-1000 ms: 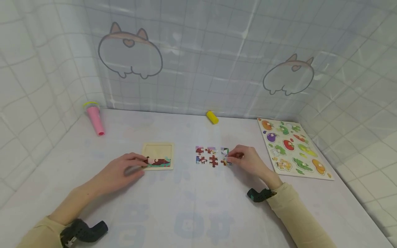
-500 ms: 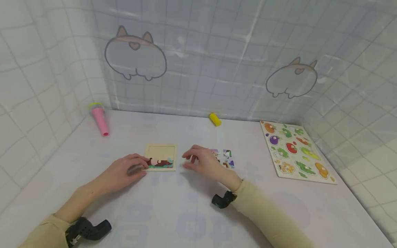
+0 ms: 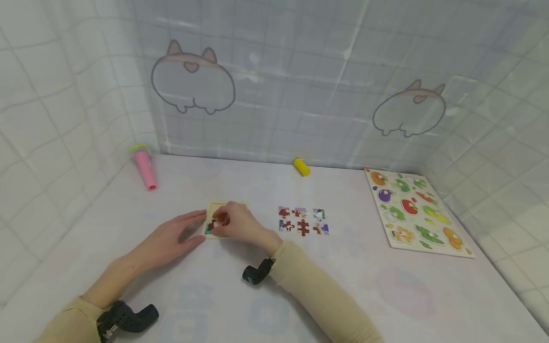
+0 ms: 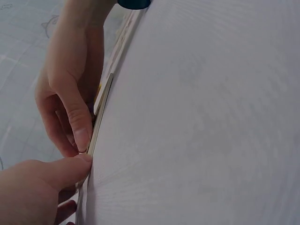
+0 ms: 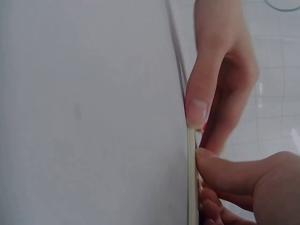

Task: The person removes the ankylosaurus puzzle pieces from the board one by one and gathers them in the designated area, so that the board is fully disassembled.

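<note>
A small square wooden puzzle frame (image 3: 215, 202) lies on the table, with picture pieces (image 3: 209, 227) showing in its lower left part. My left hand (image 3: 171, 238) holds it by its left side, the thumb at the near corner. In the right wrist view the frame's pale edge (image 5: 191, 178) runs past both thumbs. Over the frame, my right hand (image 3: 242, 224) has bent fingers and thumb pinching a puzzle piece at its surface. That hand covers most of the frame's lower half. Loose jigsaw pieces (image 3: 303, 227) lie in two rows to the right.
At the right lies a vegetable peg puzzle board (image 3: 411, 209). A yellow cylinder (image 3: 302, 167) sits near the back wall, and a pink toy microphone (image 3: 146, 169) lies at the back left. Patterned curtain walls (image 3: 274, 95) stand around the white table (image 3: 351, 286).
My right hand has moved left from the loose pieces to the frame, uncovering the two rows. The left hand stays at the frame's left side. The view has shifted slightly.
</note>
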`<state>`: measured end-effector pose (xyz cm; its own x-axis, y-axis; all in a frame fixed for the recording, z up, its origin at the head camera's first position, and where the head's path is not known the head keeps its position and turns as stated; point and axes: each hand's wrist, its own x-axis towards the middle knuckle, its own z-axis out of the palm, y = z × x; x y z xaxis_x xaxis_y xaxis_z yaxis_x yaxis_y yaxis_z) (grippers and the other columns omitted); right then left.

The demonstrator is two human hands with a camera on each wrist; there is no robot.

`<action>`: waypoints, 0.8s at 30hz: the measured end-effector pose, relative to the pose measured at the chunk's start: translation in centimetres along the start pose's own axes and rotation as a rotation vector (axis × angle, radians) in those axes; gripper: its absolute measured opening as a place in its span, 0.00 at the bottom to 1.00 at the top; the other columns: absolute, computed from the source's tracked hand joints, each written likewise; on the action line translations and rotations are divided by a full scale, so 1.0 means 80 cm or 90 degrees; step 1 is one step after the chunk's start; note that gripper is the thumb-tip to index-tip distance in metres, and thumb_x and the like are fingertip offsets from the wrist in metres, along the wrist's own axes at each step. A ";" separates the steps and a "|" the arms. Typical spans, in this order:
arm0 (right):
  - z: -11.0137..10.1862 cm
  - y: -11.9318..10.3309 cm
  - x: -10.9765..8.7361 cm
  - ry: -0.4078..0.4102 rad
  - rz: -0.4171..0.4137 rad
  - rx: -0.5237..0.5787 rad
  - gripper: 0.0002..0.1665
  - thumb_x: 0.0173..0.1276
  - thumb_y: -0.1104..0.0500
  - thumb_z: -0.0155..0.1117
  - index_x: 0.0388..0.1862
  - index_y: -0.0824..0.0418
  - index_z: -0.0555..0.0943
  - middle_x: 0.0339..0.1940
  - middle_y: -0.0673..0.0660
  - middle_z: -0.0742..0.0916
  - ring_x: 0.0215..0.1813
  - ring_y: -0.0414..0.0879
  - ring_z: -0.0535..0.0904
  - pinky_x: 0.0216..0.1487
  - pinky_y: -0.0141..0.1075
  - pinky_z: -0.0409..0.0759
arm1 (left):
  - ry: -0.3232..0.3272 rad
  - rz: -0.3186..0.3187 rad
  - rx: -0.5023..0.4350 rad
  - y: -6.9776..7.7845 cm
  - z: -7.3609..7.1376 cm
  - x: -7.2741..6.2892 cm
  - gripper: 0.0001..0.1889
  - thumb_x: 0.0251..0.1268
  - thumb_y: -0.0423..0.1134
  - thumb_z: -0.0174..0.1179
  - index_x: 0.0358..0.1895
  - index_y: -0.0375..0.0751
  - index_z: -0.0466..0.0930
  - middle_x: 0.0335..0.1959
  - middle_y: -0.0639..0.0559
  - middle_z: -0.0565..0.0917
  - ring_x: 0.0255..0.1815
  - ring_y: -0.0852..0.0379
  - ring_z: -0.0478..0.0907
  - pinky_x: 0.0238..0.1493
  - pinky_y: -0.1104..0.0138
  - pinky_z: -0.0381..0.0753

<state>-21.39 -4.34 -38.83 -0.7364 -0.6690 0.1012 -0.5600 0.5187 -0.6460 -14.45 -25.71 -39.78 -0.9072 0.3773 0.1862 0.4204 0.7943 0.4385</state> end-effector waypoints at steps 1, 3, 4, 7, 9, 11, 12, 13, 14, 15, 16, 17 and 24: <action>0.002 0.001 0.000 0.000 0.003 0.002 0.19 0.63 0.58 0.73 0.52 0.63 0.85 0.38 0.52 0.82 0.35 0.35 0.75 0.35 0.21 0.73 | -0.010 -0.002 0.004 0.000 0.000 0.000 0.29 0.69 0.45 0.64 0.70 0.35 0.72 0.71 0.41 0.72 0.71 0.37 0.69 0.66 0.41 0.71; 0.005 0.003 -0.001 0.002 0.003 -0.007 0.19 0.64 0.57 0.73 0.53 0.62 0.85 0.37 0.51 0.81 0.35 0.35 0.75 0.35 0.21 0.73 | -0.022 0.000 0.014 0.001 0.000 0.000 0.29 0.71 0.47 0.61 0.70 0.35 0.71 0.73 0.41 0.70 0.72 0.38 0.67 0.67 0.41 0.70; 0.006 0.004 -0.001 0.002 0.001 -0.012 0.19 0.65 0.56 0.72 0.53 0.62 0.85 0.37 0.51 0.81 0.34 0.35 0.74 0.34 0.21 0.73 | -0.025 0.004 0.018 0.001 0.000 0.000 0.29 0.72 0.47 0.61 0.70 0.35 0.71 0.73 0.41 0.70 0.72 0.37 0.67 0.66 0.41 0.70; 0.007 0.004 -0.003 0.003 -0.005 -0.019 0.19 0.65 0.56 0.72 0.53 0.61 0.84 0.38 0.51 0.81 0.35 0.35 0.74 0.35 0.20 0.72 | -0.027 0.005 0.025 0.001 0.001 0.000 0.29 0.72 0.48 0.60 0.70 0.35 0.71 0.73 0.41 0.70 0.72 0.38 0.67 0.66 0.41 0.70; 0.008 0.004 -0.003 0.001 -0.008 -0.021 0.19 0.66 0.56 0.72 0.53 0.61 0.84 0.38 0.51 0.80 0.35 0.36 0.73 0.35 0.20 0.71 | -0.032 0.000 0.025 0.001 0.001 0.000 0.30 0.72 0.48 0.60 0.70 0.35 0.71 0.74 0.41 0.69 0.73 0.37 0.67 0.67 0.41 0.70; 0.008 0.003 -0.003 0.000 -0.008 -0.019 0.19 0.66 0.56 0.72 0.53 0.61 0.84 0.37 0.51 0.80 0.35 0.36 0.73 0.36 0.21 0.71 | -0.037 -0.008 0.025 0.000 0.001 0.000 0.30 0.72 0.48 0.61 0.71 0.36 0.70 0.74 0.41 0.69 0.73 0.37 0.66 0.67 0.41 0.69; 0.008 0.003 -0.003 0.000 -0.008 -0.020 0.18 0.66 0.56 0.72 0.53 0.61 0.83 0.37 0.51 0.79 0.35 0.36 0.72 0.36 0.21 0.70 | -0.040 -0.012 0.025 0.000 0.001 0.000 0.30 0.72 0.47 0.61 0.71 0.36 0.70 0.74 0.42 0.69 0.73 0.38 0.66 0.67 0.41 0.69; 0.009 0.003 -0.003 0.000 -0.008 -0.022 0.18 0.66 0.56 0.72 0.53 0.61 0.83 0.37 0.51 0.79 0.35 0.36 0.72 0.36 0.21 0.70 | -0.041 -0.013 0.025 -0.001 0.001 0.000 0.30 0.72 0.47 0.61 0.71 0.36 0.70 0.74 0.42 0.69 0.73 0.38 0.66 0.67 0.41 0.69; 0.009 0.003 -0.003 0.001 -0.008 -0.025 0.18 0.66 0.56 0.72 0.53 0.61 0.83 0.37 0.50 0.79 0.35 0.37 0.71 0.35 0.21 0.69 | -0.042 -0.013 0.025 -0.001 0.001 0.000 0.30 0.71 0.47 0.61 0.71 0.36 0.70 0.74 0.41 0.69 0.73 0.38 0.66 0.67 0.41 0.69; 0.009 0.003 -0.003 0.002 -0.007 -0.028 0.18 0.66 0.56 0.71 0.53 0.61 0.83 0.36 0.50 0.78 0.35 0.37 0.71 0.35 0.21 0.69 | -0.041 -0.011 0.024 -0.001 0.001 -0.001 0.30 0.72 0.47 0.61 0.71 0.36 0.70 0.74 0.41 0.69 0.73 0.37 0.66 0.67 0.41 0.69; 0.010 0.003 -0.003 0.003 -0.007 -0.030 0.18 0.67 0.56 0.71 0.53 0.61 0.83 0.36 0.50 0.78 0.35 0.37 0.71 0.35 0.21 0.69 | -0.038 -0.008 0.023 -0.001 0.001 -0.001 0.30 0.72 0.47 0.61 0.71 0.35 0.71 0.74 0.41 0.69 0.73 0.37 0.66 0.67 0.41 0.70; 0.010 0.002 -0.003 0.004 -0.007 -0.032 0.18 0.67 0.56 0.71 0.53 0.61 0.83 0.36 0.50 0.78 0.35 0.37 0.71 0.35 0.21 0.68 | -0.035 -0.004 0.022 -0.001 0.001 -0.001 0.30 0.72 0.47 0.61 0.70 0.35 0.71 0.74 0.41 0.69 0.73 0.37 0.66 0.67 0.41 0.70; 0.010 0.001 -0.005 0.011 -0.002 -0.018 0.18 0.67 0.57 0.71 0.53 0.60 0.80 0.40 0.51 0.78 0.36 0.37 0.71 0.37 0.21 0.70 | -0.032 0.005 0.017 -0.001 -0.001 -0.001 0.29 0.71 0.48 0.61 0.69 0.35 0.72 0.73 0.40 0.70 0.72 0.37 0.68 0.66 0.41 0.71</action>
<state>-20.87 -4.45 -39.51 -0.7410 -0.6613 0.1169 -0.5726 0.5312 -0.6245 -14.44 -25.81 -39.71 -0.9018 0.4069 0.1453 0.4290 0.8032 0.4132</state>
